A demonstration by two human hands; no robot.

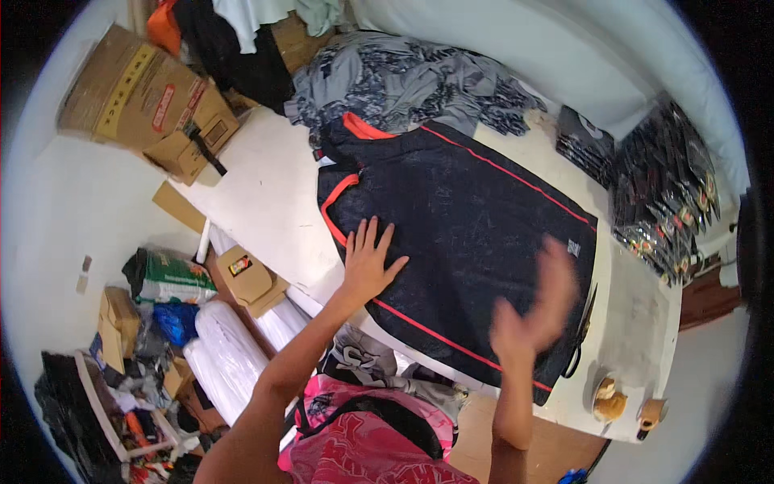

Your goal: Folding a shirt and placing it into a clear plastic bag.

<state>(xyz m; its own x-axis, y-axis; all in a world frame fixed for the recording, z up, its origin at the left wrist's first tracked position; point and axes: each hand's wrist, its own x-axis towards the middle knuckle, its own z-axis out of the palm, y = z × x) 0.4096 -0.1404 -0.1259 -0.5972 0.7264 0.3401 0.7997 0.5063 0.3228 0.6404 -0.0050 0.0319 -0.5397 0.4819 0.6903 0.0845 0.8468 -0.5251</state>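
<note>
Over a black garment [468, 210], white tabletop [258, 181] past its edges, the left hand [368, 264] is splayed, the blurred right hand [540, 319] unclenched.

The left forearm [302, 351] slants forward and rightward, the left hand [367, 273] palm down with fingers [369, 236] fanned. The right forearm [513, 403] points forward; the right hand [543, 306], motion-blurred, seems loosely spread, thumb [503, 315] apart.

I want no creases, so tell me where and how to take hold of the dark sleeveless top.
Pinch the dark sleeveless top by its near long edge, beside the red stripe, probably best coming from the near side: it lies spread flat, so its edges should offer the easiest hold.
</note>
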